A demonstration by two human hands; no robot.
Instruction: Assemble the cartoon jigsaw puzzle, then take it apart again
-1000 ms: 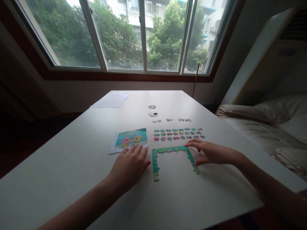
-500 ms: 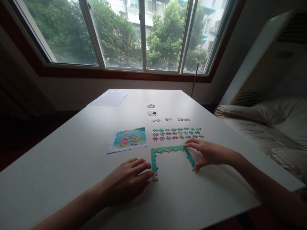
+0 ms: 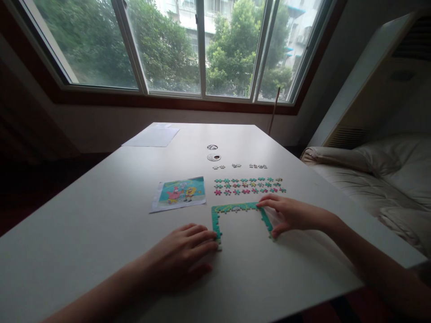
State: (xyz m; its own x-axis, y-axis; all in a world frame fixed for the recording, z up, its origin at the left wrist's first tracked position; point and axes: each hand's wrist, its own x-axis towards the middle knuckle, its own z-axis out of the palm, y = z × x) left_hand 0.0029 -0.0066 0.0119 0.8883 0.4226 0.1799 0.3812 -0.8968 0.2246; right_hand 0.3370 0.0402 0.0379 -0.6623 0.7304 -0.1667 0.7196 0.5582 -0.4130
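A partly joined jigsaw puzzle frame [image 3: 235,207] lies flat on the white table, with a top edge and two sides, mostly green. My left hand [image 3: 185,251] rests at its left side, fingers stretched out and fingertips touching the lower left pieces. My right hand [image 3: 292,214] spans the right side: index finger at the upper right corner, thumb at the lower end, fingers apart. Beyond the frame, loose puzzle pieces [image 3: 249,185] are laid out in three rows. A printed cartoon picture [image 3: 182,194] lies left of them.
Farther back on the white table [image 3: 101,211] are small groups of pale pieces [image 3: 258,166] and two round items [image 3: 213,157]. A white sheet of paper [image 3: 153,137] lies at the far left corner. A light sofa [image 3: 357,179] stands to the right, below a window.
My left hand has shifted slightly right, its fingertips now over the lower left pieces of the frame. My right hand stays in place at the right side.
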